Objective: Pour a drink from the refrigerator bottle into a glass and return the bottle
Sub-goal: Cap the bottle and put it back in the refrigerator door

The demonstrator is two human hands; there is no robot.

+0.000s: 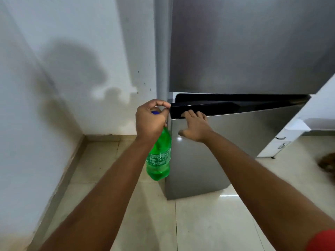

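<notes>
A green plastic bottle (160,156) with a blue cap hangs by its neck from my left hand (151,119), just left of the refrigerator. My right hand (194,126) rests on the lower refrigerator door (226,142), with its fingers hooked into the dark handle recess (208,107) along the door's top edge. The lower door stands slightly ajar, with a dark gap showing above it. The upper door (253,44) is closed. No glass is in view.
A white wall (63,69) runs along the left and meets the beige tiled floor (199,223). A white cabinet or counter (299,124) stands to the right of the refrigerator. A blurred brown object (327,163) lies on the floor at far right.
</notes>
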